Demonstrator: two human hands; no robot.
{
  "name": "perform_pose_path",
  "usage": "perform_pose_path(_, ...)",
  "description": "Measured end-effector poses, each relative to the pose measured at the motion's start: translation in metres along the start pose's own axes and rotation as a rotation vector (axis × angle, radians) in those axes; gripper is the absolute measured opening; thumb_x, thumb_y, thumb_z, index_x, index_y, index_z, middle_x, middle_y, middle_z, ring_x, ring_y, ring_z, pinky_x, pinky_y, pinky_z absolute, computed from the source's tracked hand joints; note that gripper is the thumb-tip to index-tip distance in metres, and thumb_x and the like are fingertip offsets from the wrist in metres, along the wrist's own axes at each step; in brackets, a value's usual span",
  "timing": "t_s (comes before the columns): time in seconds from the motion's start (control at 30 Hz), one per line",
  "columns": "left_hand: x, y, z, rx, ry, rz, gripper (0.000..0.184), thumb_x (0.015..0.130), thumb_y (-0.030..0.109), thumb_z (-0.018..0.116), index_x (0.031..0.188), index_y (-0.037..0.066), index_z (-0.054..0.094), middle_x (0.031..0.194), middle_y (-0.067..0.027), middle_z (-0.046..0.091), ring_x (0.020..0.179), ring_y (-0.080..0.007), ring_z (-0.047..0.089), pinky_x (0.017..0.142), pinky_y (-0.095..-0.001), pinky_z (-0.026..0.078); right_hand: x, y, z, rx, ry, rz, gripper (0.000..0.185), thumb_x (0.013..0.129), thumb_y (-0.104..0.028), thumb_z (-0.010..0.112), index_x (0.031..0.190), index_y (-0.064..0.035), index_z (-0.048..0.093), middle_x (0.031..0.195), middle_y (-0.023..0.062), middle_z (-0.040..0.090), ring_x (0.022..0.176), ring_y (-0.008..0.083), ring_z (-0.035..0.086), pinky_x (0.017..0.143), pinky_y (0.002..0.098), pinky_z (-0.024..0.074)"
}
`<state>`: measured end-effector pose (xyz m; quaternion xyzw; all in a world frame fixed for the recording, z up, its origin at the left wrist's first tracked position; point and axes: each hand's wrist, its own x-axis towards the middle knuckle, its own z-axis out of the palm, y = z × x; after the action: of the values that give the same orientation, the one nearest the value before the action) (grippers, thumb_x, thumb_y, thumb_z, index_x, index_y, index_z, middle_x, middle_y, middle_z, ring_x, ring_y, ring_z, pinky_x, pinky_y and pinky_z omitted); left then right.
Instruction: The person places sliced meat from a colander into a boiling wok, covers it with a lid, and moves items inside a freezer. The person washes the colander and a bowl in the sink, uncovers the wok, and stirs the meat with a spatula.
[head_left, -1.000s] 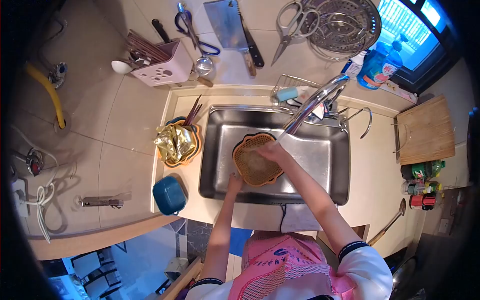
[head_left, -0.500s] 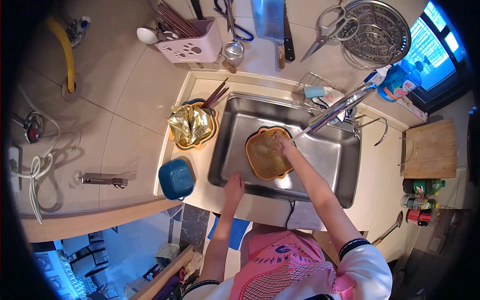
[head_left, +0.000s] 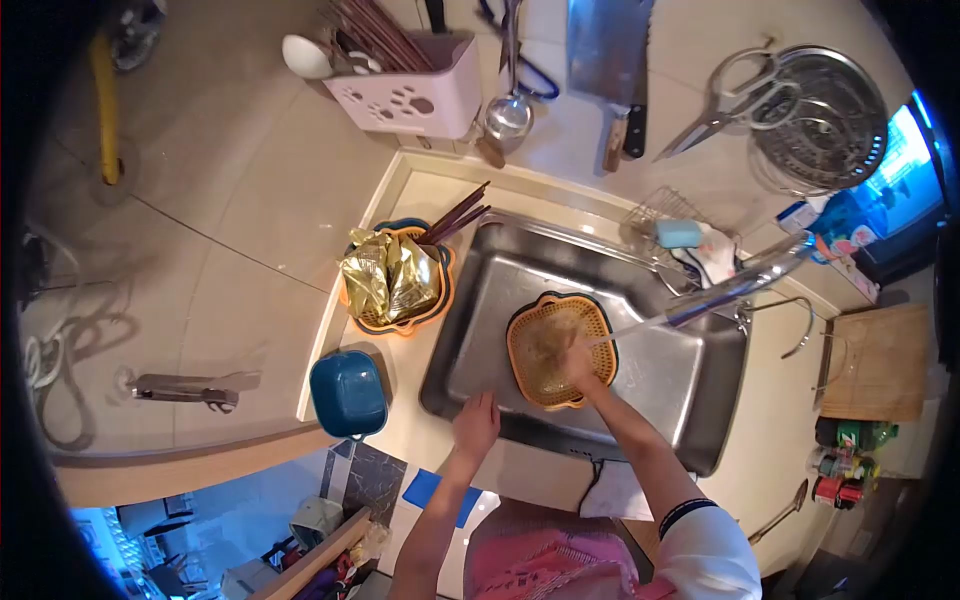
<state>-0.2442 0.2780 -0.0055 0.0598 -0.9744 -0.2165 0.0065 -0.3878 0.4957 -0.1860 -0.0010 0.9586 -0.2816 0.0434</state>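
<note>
In the steel sink [head_left: 650, 400] sits an orange perforated basket [head_left: 530, 380] nested in a dark one, with water in it. Water runs from the faucet [head_left: 740, 280] toward it. My right hand [head_left: 578, 362] reaches into the basket; its fingers are blurred, and what they touch cannot be made out. My left hand [head_left: 478, 422] rests at the sink's front edge, holding nothing visible, with its fingers close together and partly hard to tell. On the counter to the left, another orange basket [head_left: 446, 290] holds gold foil packets [head_left: 400, 280] and dark chopsticks [head_left: 458, 215].
A blue-green container [head_left: 348, 393] stands on the counter's left corner. A pink utensil holder [head_left: 410, 95], a cleaver [head_left: 608, 50] and scissors [head_left: 735, 105] are along the back wall. To the right are a cutting board [head_left: 875, 360] and several bottles. A cloth [head_left: 615, 492] lies over the front edge.
The camera view has shifted. My left hand has come away from the basket to the sink's front edge. My right hand has moved within the basket, which remains in the sink.
</note>
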Motion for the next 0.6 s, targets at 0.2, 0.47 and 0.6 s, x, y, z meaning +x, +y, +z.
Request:
perform_pose_path(0.2,0.002,0.001,-0.003,-0.067,0.015,-0.055,0.016,0.080,0.013,0.050,0.095,0.007,0.054,0.083,-0.0098,0.060,0.076,-0.0257,0.059,0.062,-0.0369,0.049,0.001,-0.024,-0.001,-0.378,-0.678,-0.437,0.056,0.079,-0.039,0.046,0.127,-0.0110,0.038,0.130,0.0098,0.036,0.121,0.0300,0.030,0.097,0.0545,0.0192)
perform_pose_path(0.47,0.004,0.004,-0.013,-0.120,-0.030,-0.085,0.017,0.081,0.014,0.049,0.096,0.007,0.053,0.085,-0.0088,0.060,0.073,-0.0243,0.059,0.062,-0.0361,0.049,0.005,0.001,0.029,-0.589,-0.266,-0.575,0.051,0.080,-0.031,0.043,0.127,-0.0129,0.036,0.136,0.0084,0.026,0.128,0.0274,0.018,0.096,0.0640,0.0106)
perform_pose_path(0.6,0.003,0.002,-0.014,-0.119,-0.067,-0.094,0.019,0.080,0.014,0.049,0.097,0.008,0.052,0.084,-0.0081,0.059,0.075,-0.0231,0.059,0.065,-0.0355,0.048,0.002,-0.042,-0.022,-0.488,-0.672,-0.837,0.050,0.079,-0.026,0.044,0.126,-0.0116,0.036,0.137,0.0099,0.024,0.129,0.0293,0.015,0.098,0.0605,0.0141)
